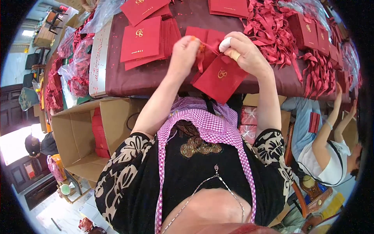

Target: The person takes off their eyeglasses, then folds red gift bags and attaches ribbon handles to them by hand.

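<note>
Over the near edge of the table, my right hand (pixel 247 54) holds a flat red paper pouch (pixel 220 80) with a gold emblem, gripping its top edge; the pouch hangs tilted. White and beige wraps cover some of that hand's fingers. To its left, my left hand (pixel 184 55) is closed in a pinch on a thin red ribbon (pixel 210 48) that runs taut to the top of the pouch. A bit of orange shows at its fingertips. Behind the hands lie more red pouches (pixel 194 31). How the ribbon joins the pouch is hidden by my right fingers.
Stacks of red pouches (pixel 141 39) lie left on the dark red tablecloth (pixel 117 80). A heap of red ribbons (pixel 269 33) and upright pouches (pixel 306 33) fill the right. A cardboard box (pixel 76 132) stands below left. A co-worker's arms (pixel 331 113) reach the table at right.
</note>
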Available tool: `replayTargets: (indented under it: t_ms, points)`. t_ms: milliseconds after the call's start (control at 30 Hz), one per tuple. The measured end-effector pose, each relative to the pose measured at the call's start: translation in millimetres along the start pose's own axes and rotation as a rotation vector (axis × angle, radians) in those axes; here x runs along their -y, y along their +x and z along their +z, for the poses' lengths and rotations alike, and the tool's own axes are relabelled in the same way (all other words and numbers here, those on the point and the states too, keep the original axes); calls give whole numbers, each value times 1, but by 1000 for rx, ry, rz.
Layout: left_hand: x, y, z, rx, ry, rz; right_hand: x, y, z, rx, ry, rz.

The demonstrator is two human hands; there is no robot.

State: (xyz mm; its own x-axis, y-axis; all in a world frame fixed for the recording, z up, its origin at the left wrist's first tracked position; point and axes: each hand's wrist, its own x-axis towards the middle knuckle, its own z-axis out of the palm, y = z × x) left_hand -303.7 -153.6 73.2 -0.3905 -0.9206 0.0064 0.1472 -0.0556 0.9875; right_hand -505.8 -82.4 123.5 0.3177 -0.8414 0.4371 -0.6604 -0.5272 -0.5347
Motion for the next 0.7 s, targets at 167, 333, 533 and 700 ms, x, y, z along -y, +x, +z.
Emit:
replayTargets:
  t_ms: [167, 333, 533, 700]
  points:
    - [-12, 6, 0, -24, -21, 68, -9, -3, 1, -57, 58, 51]
    - [-15, 6, -1, -69, 661, 524, -9, -2, 2, -24, 34, 56]
    - [3, 19, 4, 28, 929, 647, -7, 0, 4, -25, 51, 33]
    - [-31, 2, 3, -29, 893, 706, -27, -9, 4, -71, 139, 143]
